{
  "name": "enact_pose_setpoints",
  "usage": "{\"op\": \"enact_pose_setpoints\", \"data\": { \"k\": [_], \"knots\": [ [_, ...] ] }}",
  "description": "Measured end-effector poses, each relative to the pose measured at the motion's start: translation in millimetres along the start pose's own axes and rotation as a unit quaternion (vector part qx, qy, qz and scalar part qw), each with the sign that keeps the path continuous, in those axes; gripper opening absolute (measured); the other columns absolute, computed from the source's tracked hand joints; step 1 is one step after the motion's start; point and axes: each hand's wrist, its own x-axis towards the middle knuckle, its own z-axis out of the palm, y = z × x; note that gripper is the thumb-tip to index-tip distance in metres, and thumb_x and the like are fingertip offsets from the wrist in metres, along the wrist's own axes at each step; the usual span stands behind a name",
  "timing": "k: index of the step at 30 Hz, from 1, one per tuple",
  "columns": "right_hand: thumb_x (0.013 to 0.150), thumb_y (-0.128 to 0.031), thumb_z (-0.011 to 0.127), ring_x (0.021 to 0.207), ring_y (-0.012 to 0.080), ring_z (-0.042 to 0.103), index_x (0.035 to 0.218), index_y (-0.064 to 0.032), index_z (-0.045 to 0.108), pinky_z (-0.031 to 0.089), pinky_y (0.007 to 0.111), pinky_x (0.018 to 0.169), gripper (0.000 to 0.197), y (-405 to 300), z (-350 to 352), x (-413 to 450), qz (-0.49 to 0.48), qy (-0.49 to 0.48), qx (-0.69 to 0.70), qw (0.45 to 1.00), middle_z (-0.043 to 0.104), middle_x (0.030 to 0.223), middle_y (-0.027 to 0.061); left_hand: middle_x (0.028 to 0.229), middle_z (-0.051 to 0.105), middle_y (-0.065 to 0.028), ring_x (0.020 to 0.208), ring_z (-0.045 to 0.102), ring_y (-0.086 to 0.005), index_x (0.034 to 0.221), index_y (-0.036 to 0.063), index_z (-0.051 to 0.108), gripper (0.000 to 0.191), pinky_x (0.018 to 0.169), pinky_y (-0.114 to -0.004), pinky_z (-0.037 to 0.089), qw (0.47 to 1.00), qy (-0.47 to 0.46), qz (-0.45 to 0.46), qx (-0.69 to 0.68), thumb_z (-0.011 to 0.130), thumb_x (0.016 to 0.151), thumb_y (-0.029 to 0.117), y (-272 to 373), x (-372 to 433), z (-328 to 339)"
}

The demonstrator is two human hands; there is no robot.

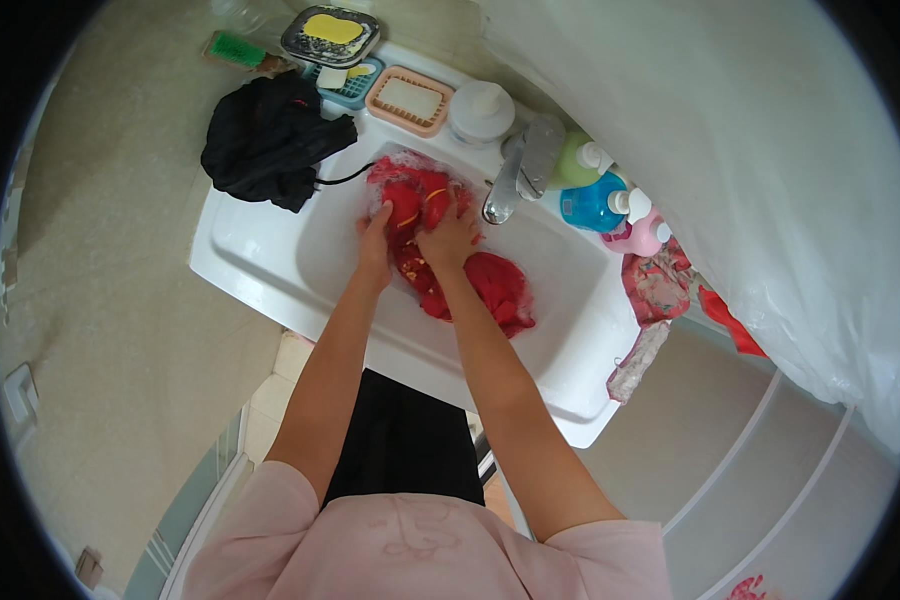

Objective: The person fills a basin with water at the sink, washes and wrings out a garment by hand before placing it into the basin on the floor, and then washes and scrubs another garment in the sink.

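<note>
A wet red cloth (pixel 487 281) with yellow and gold markings lies bunched in the white washbasin (pixel 570 281), with suds around its upper part. My left hand (pixel 375 244) grips its left edge, thumb on top and the other fingers partly hidden. Over the middle of the cloth, my right hand (pixel 448 234) clasps a fold, its fingertips partly buried in the fabric. The chrome faucet (pixel 514 176) stands just right of my right hand, its spout above the basin.
Black fabric (pixel 262 142) rests on the basin's left corner, its cord hanging inward. Along the back stand soap dishes (pixel 409 101), a lidded white container (pixel 481 112) and pump bottles, one blue (pixel 594 202). A green-bristled brush (pixel 238 50) lies behind; plastic sheeting (pixel 750 172) hangs right.
</note>
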Motion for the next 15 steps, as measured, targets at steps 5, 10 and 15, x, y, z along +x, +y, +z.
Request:
{"op": "enact_pose_setpoints", "data": {
  "k": [5,10,15],
  "knots": [
    [0.077,-0.019,0.073,0.122,0.0401,0.048,0.136,-0.0122,0.048,0.04,0.046,0.104,0.064,37.8,6.4,-21.1,-0.269,-0.022,0.227,0.936,0.051,0.132,0.0201,0.109,0.065,-0.0127,0.099,0.064,-0.0273,0.12,0.0013,0.057,0.049,0.089,-0.04,0.052,0.973,-0.189,-0.11,-0.074,0.063,0.091,0.04,12.1,11.0,13.9],
    [0.08,-0.019,0.071,0.097,0.0371,0.063,0.108,-0.0031,0.064,0.051,0.043,0.077,0.033,-15.6,-41.3,-90.7,-0.22,-0.07,0.209,0.95,0.064,0.109,0.0196,0.109,0.066,-0.0151,0.096,0.065,-0.0303,0.122,0.0068,0.059,0.04,0.084,-0.044,0.055,0.987,-0.154,-0.01,-0.044,0.048,0.097,0.036,-13.1,8.0,-29.8],
    [0.085,-0.031,0.067,0.093,0.0392,0.065,0.106,-0.0058,0.065,0.052,0.049,0.075,0.033,4.5,-12.5,-55.2,-0.144,-0.002,0.158,0.977,0.067,0.101,0.0224,0.114,0.064,-0.0123,0.097,0.064,-0.0277,0.122,0.0058,0.058,0.032,0.085,-0.041,0.054,0.958,-0.216,-0.151,-0.113,0.052,0.095,0.023,-17.3,2.1,-18.3]
  ]
}}
